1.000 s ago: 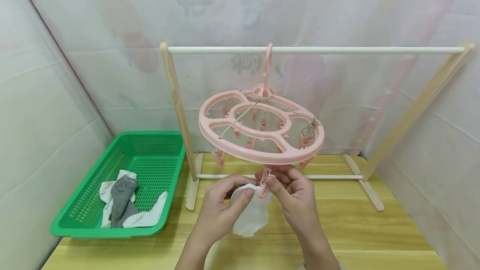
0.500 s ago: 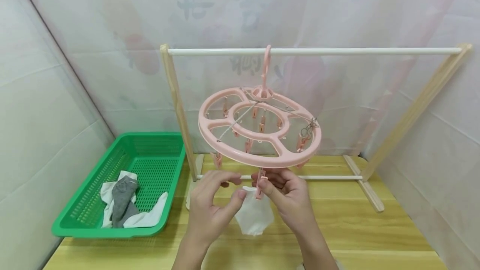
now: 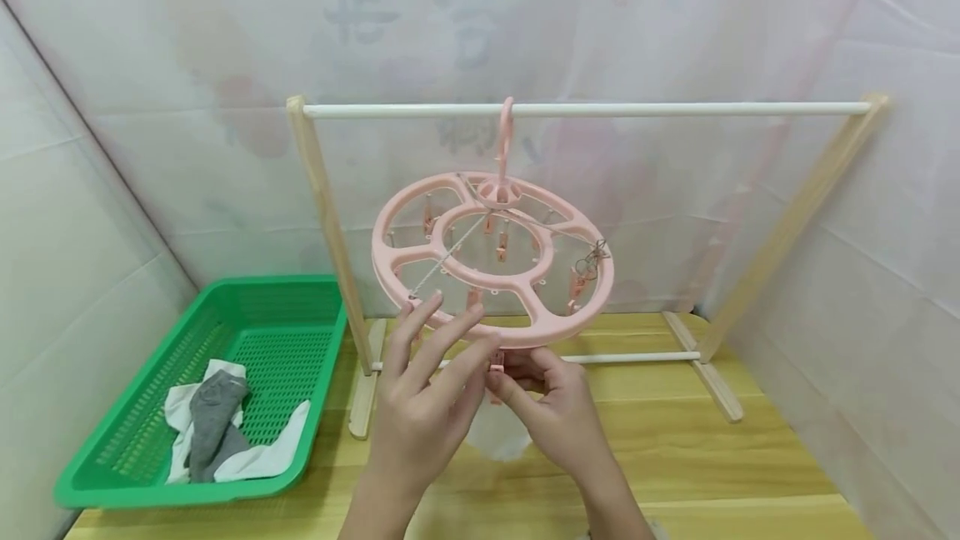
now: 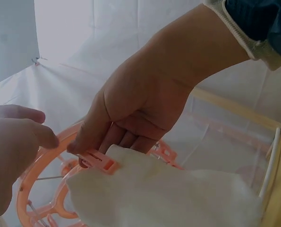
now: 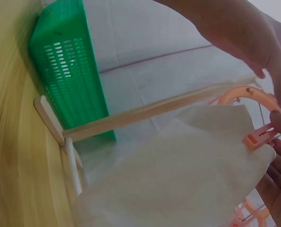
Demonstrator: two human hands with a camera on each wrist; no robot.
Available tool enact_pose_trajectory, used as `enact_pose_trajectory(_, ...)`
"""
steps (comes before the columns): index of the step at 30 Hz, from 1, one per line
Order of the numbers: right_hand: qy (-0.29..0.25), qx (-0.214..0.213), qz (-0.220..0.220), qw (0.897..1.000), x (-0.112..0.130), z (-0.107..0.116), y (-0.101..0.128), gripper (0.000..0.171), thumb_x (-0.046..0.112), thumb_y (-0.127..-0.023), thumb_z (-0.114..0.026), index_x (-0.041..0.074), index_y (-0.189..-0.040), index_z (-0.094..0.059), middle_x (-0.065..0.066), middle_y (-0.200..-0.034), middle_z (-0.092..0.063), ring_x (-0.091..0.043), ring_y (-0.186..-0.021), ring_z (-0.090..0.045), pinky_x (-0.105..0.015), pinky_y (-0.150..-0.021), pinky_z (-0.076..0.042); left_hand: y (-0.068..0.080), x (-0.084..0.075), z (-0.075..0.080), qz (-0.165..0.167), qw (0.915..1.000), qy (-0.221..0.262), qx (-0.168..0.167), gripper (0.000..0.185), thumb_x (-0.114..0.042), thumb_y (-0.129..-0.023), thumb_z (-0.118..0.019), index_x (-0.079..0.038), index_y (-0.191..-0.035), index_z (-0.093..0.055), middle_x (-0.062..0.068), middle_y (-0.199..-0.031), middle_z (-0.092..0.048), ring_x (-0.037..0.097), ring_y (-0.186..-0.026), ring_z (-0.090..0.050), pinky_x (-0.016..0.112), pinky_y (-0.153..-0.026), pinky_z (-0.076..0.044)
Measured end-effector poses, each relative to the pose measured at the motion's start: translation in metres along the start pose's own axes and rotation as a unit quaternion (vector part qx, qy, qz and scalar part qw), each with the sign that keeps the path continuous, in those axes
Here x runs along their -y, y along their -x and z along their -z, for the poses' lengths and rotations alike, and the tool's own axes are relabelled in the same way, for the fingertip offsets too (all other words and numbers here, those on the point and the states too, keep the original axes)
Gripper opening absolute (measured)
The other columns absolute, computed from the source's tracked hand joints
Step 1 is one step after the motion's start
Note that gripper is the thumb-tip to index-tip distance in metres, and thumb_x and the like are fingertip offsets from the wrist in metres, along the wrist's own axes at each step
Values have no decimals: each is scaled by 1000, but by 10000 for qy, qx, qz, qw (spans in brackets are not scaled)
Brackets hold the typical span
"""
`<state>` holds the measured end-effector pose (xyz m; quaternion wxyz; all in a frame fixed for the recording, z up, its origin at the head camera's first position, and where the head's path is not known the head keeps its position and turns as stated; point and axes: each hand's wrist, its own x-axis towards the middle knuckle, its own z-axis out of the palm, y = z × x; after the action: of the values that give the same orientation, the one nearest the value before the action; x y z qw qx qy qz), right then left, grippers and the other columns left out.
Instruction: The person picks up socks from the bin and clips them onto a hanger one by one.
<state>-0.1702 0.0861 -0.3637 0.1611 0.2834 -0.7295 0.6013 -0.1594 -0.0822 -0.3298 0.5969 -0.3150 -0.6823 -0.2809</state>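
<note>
A round pink clip hanger (image 3: 532,307) hangs by its hook from a white rod. My right hand (image 3: 558,413) pinches a pink clip (image 4: 102,161) below the front of its ring. In both wrist views the clip's jaws sit over the upper edge of a white cloth (image 5: 178,165), which hangs down from it. My left hand (image 3: 426,394) is raised at the ring's front left, fingers spread, with nothing in its grasp. In the head view the two hands hide much of the cloth and clip.
The wooden stand with its white top rod (image 3: 637,110) spans the back of the table (image 3: 675,465). A green basket (image 3: 324,373) at the left holds a grey sock (image 3: 213,415) and white pieces of cloth (image 3: 266,455). Several other clips dangle under the ring.
My left hand has let go of the white cloth and moved up to the ring, its fingers spreading. My right hand has stayed at the clip. The head view has shifted slightly.
</note>
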Motion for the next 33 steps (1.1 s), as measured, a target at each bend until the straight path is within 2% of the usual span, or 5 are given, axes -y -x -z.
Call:
enact_pose_trajectory(8, -200, 220, 25, 9996, 1, -1, -1, 22, 0, -90, -71, 1, -112, -68, -13, -98, -73, -17, -82, -72, -35, -68, -61, 8, 8, 0, 578, 9929, -221, 1011, 43, -7, -84, -76, -23, -124, -71, -1, -125, -69, 35, -131, -52, 63, -113, -31)
enact_pose_trajectory(12, -164, 282, 50, 9995, 0, -1, 0, 20, -1, -90, -70, -2, -110, -68, -14, -97, -73, -17, -82, -72, -35, -68, -61, 10, 10, 0, 693, 9932, -122, 929, 31, -8, -88, -73, -22, -117, -73, -1, -117, -71, 34, -124, -56, 66, -110, -33)
enact_pose_trajectory(24, 670, 661, -177, 9954, -1, 3, 2, 27, 14, -90, -75, 16, -116, -69, 2, -106, -73, -14, -96, -72, -33, -83, -59, 9, 10, 3, 1050, 9926, -22, 611, 16, -3, -94, -65, -13, -102, -73, 3, -109, -72, 34, -122, -59, 65, -108, -36)
enact_pose_trajectory(28, 1133, 689, 150, 9911, 2, 11, 1, 31, 15, -88, -77, 15, -118, -69, 2, -110, -73, -17, -99, -71, -33, -84, -59, 9, 13, 6, 1112, 9922, 1, 568, 17, 0, -92, -65, -12, -102, -72, 5, -110, -72, 35, -124, -58, 64, -111, -34)
enact_pose_trajectory(33, 1767, 559, 1064, 9769, 9, 29, 1, 26, 10, -84, -79, 16, -110, -74, 4, -101, -75, -12, -89, -71, -23, -80, -57, 10, 17, 10, 1166, 9916, -21, 563, 15, -1, -93, -63, -10, -102, -71, 6, -112, -71, 36, -128, -55, 60, -113, -33)
